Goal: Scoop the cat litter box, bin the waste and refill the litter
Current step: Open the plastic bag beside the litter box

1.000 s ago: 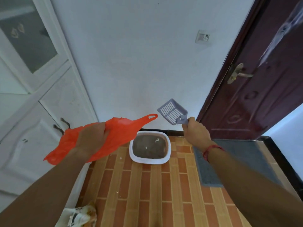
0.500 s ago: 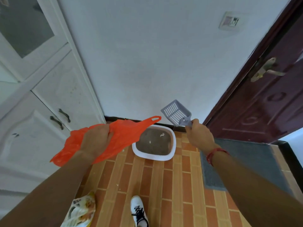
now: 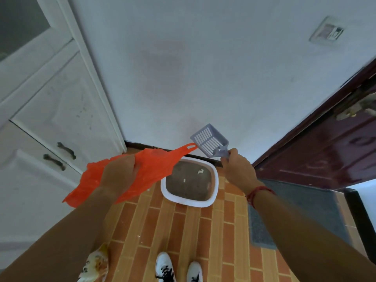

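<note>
A white litter box (image 3: 216, 184) holding grey-brown litter with a few pale bits stands on the tiled floor against the wall. My left hand (image 3: 119, 174) grips a crumpled orange plastic bag (image 3: 156, 165), held in the air left of the box; one bag handle reaches toward the scoop. My right hand (image 3: 239, 169) holds a blue-grey slotted litter scoop (image 3: 209, 142) by its handle, raised above the box's far right corner. The scoop looks empty.
A white cabinet (image 3: 50, 129) with dark handles lines the left side. A dark red door (image 3: 325, 151) stands at the right, with a grey mat (image 3: 301, 210) below it. A printed bag (image 3: 95, 263) lies on the floor by my white shoes (image 3: 164, 267).
The view has tilted down and come closer to the litter box; both shoes now show. Both hands keep the same hold, and the bag handle has drawn near the scoop.
</note>
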Action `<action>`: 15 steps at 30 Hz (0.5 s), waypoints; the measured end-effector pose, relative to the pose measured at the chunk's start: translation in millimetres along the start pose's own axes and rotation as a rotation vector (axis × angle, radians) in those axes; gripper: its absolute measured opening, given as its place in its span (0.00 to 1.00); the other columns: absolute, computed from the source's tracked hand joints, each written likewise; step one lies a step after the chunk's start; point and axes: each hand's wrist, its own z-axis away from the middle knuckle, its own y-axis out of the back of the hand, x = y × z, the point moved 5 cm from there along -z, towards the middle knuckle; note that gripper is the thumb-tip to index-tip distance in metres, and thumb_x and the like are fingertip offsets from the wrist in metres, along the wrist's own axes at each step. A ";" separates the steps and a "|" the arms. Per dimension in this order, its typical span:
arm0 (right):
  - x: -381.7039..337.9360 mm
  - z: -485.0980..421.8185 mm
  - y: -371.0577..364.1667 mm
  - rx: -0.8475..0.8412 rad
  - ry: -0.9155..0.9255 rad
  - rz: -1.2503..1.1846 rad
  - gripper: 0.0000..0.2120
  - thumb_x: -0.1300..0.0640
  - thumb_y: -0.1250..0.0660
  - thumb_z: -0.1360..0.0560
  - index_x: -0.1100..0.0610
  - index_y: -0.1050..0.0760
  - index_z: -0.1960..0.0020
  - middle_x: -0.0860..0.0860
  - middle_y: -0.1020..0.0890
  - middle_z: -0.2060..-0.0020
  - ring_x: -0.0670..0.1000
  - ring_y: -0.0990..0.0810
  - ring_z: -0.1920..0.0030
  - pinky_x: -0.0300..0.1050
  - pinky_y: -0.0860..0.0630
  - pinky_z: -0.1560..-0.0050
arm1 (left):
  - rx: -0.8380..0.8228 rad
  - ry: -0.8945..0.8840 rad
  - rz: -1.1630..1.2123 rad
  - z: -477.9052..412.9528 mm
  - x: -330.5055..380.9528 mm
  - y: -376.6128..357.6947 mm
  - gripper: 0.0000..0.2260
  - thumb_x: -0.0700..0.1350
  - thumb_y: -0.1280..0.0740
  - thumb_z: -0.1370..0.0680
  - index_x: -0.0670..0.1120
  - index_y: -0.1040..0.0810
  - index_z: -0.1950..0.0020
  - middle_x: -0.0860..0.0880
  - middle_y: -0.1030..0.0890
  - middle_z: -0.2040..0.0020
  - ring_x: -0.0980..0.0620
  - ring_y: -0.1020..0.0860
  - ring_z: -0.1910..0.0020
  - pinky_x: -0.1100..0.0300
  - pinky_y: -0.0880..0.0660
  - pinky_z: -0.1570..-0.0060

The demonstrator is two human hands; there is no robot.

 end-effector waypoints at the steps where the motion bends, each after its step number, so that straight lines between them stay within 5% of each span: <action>1: -2.6 -7.1 -3.0 -0.009 0.000 0.002 0.11 0.50 0.45 0.18 0.57 0.34 0.52 0.52 0.23 0.61 0.52 0.26 0.65 0.46 0.35 0.69 | 0.000 0.000 -0.005 -3.6 -2.7 -1.2 0.14 0.47 0.41 0.21 0.40 0.22 0.58 0.40 0.18 0.62 0.38 0.20 0.63 0.47 0.23 0.62; 15: -42.2 -87.4 -63.7 -0.193 0.204 -0.011 0.10 0.49 0.46 0.17 0.55 0.35 0.49 0.50 0.25 0.61 0.44 0.28 0.66 0.38 0.38 0.70 | 0.035 0.249 0.000 -6.9 -40.3 -23.6 0.09 0.41 0.36 0.20 0.39 0.22 0.57 0.40 0.19 0.61 0.39 0.21 0.62 0.45 0.22 0.59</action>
